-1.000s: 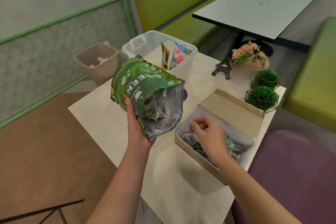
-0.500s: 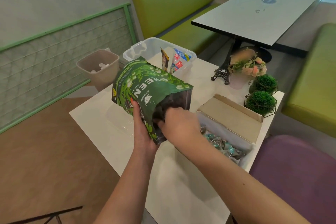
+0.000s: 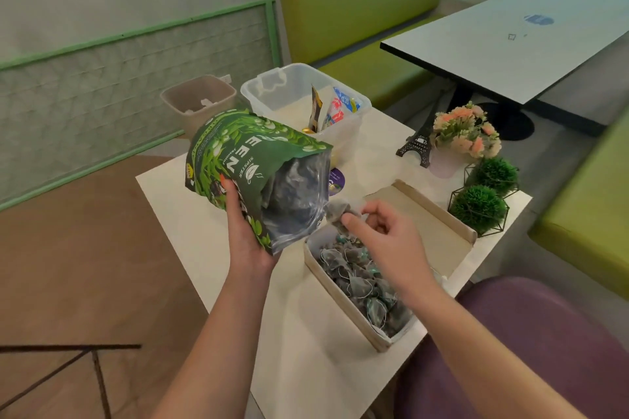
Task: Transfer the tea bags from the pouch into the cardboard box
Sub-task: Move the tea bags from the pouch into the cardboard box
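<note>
We see the left hand point(image 3: 246, 235) gripping the green pouch point(image 3: 252, 167) from below, fingers curled round its lower edge, holding it above the white desk point(image 3: 299, 323). The pouch lies tipped on its side, its long axis running from far left to near right, with the open mouth pointing down and right toward the cardboard box point(image 3: 340, 286). Through the clear window by the mouth we make out more tea bags inside (dark, crumpled shapes, hard to count).

The right hand point(image 3: 381, 235) hovers just above the far end of the box, pinching one tea bag point(image 3: 337, 211) between thumb and fingertips, just beside the pouch mouth. The box sits on the desk at the right, its long axis running from far left to near right, lid folded back toward the far side, and it holds a heap of tea bags point(image 3: 360, 279) with white strings.

Behind the pouch stands a clear plastic tub point(image 3: 272, 95).
</note>
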Available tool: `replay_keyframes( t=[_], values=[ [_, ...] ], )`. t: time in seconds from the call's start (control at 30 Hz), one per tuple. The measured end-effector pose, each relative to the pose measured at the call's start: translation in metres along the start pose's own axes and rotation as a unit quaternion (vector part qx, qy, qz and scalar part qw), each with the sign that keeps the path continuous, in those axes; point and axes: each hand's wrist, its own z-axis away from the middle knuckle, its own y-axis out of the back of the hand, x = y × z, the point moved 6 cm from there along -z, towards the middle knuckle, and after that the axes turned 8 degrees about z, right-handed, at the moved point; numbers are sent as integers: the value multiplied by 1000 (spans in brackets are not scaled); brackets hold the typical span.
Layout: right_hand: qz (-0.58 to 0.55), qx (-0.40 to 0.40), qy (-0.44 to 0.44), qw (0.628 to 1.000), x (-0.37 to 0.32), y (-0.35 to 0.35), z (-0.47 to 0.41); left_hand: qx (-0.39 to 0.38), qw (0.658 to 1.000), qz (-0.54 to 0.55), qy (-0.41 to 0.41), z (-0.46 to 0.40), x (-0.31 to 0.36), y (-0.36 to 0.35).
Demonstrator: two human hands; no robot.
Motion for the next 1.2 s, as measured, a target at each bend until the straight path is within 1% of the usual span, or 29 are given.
replay_keyframes(
  t=[0.1,0.2,0.33,0.43,0.53,0.63,0.7,0.8,0.87,0.9,1.0,1.07,1.13,1.2],
  values=[
    [31,17,-21,999,34,17,-6,0,1000,-7,-16,6,-1,3],
    [96,20,-78,992,71,16,-22,1,1000,-15,-23,10,-3,8],
    [186,-13,-141,972,108,-2,-46,-7,1000,-23,-14,6,-4,13],
    [230,-45,-178,956,132,-19,-58,-9,999,-35,-14,-1,-4,18],
    [242,-43,-182,952,143,-29,-66,-14,999,-35,-5,-4,-3,19],
    [223,-40,-185,956,133,-33,-61,-13,1000,-26,3,-5,0,21],
    [177,-8,-160,971,110,-31,-55,-9,1000,-19,3,-5,3,20],
    [57,75,-55,994,50,-24,-38,-6,1000,-9,5,-6,9,15],
    [9,86,26,996,9,-27,-24,0,1000,-5,4,-8,12,13],
    [16,77,65,995,-8,-32,-19,2,1000,-1,5,-8,13,11],
    [105,23,168,980,-46,-56,-17,8,1000,-5,23,-8,15,5],
    [188,-12,199,962,-60,-76,-25,10,999,-2,34,-9,16,2],
    [269,-37,198,942,-69,-96,-39,14,999,6,40,-11,15,2],
    [333,-65,162,927,-69,-115,-54,26,999,8,41,-13,13,5]
  ],
)
